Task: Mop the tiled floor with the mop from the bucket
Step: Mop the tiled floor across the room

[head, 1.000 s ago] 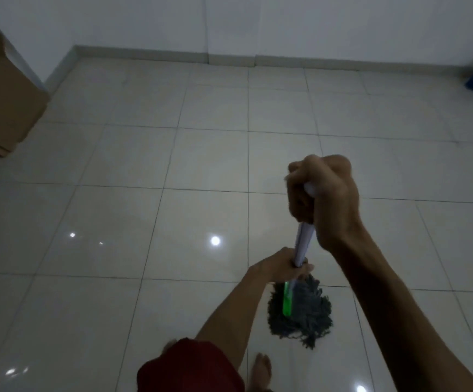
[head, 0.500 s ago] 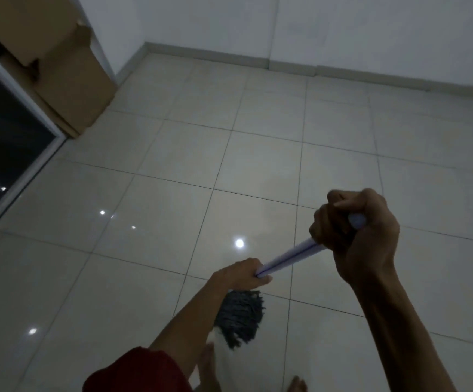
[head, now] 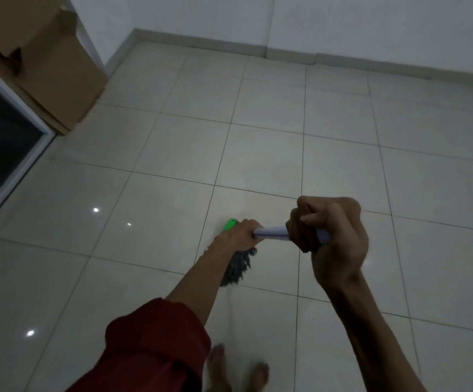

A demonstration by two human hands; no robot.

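No text, label, brand, number or sign can be read. The cardboard box (head: 60, 77), the pale mop handle (head: 272, 232) and the green fitting (head: 229, 224) at its lower end show only plain surfaces in the dim, soft light.

Left grip (head: 242, 236), arm extended low, and right grip (head: 331, 236), nearer and higher, both clench the mop handle (head: 272, 232).

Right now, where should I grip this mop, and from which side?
The pale handle, from above: it is a slim shaft slanting down to the grey mop head on the tiles. The left hand wraps it low, the right hand wraps its top end.
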